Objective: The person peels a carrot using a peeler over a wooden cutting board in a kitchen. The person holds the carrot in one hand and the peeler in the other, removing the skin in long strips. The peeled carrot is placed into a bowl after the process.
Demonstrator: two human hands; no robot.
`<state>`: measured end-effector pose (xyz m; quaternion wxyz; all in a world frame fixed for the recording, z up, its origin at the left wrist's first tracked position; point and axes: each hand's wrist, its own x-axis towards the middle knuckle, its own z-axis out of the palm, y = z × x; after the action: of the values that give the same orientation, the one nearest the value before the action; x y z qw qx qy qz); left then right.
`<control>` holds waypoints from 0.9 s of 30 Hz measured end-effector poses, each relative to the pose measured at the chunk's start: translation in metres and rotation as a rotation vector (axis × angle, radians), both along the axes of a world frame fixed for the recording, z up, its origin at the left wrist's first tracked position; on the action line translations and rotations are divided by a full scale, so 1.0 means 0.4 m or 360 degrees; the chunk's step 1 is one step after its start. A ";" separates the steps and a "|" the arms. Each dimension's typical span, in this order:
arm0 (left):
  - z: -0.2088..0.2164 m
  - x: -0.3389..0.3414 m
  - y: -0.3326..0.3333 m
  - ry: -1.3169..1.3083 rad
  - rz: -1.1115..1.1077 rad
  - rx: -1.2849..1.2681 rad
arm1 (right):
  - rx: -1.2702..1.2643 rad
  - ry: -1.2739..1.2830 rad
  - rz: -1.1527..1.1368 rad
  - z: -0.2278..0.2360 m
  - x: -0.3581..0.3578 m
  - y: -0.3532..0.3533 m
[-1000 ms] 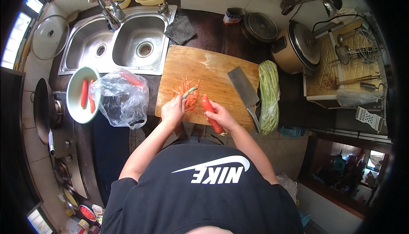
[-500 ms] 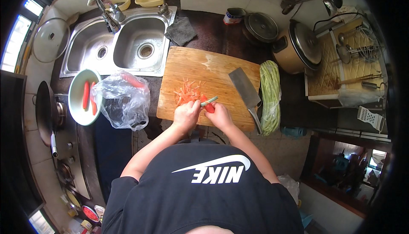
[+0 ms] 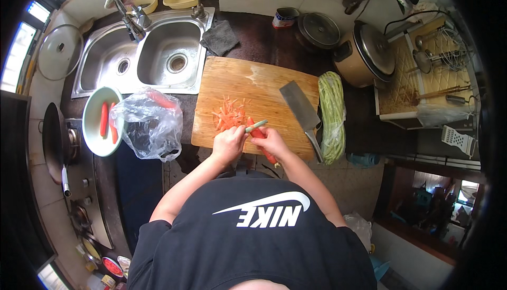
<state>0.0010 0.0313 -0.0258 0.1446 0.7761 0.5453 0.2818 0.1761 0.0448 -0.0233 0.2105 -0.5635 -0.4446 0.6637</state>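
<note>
Two hands work close together at the near edge of the wooden cutting board (image 3: 248,87): the left hand (image 3: 228,143) is clamped on a pale-handled peeler (image 3: 256,126), and the right hand (image 3: 272,141) grips a carrot (image 3: 262,141) that slants off that edge toward the body. With fingers so close to the blade, a slip on the wet carrot could nick the right hand, and peelings (image 3: 229,116) may scatter off the board. Compared with a second ago, the left hand has drawn back from the peel pile toward the near edge.
</note>
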 end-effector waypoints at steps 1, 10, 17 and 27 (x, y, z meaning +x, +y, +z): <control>-0.012 -0.004 0.007 0.0037 0.0029 -0.0017 | -0.0092 0.0088 0.0022 0.004 0.003 0.000; -0.021 -0.041 0.015 0.0012 0.0330 -0.0389 | -0.0020 0.0257 -0.0068 0.026 0.010 -0.018; 0.004 -0.006 -0.010 -0.0117 0.0183 -0.0186 | -0.0003 0.0192 -0.0100 0.044 0.001 -0.025; -0.030 -0.056 0.031 0.0264 0.0199 -0.0209 | 0.0145 0.0187 -0.0093 0.012 0.007 -0.033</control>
<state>-0.0214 0.0438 -0.0377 0.1316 0.7501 0.6200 0.1888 0.1791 0.0318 -0.0186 0.2810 -0.5262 -0.4445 0.6683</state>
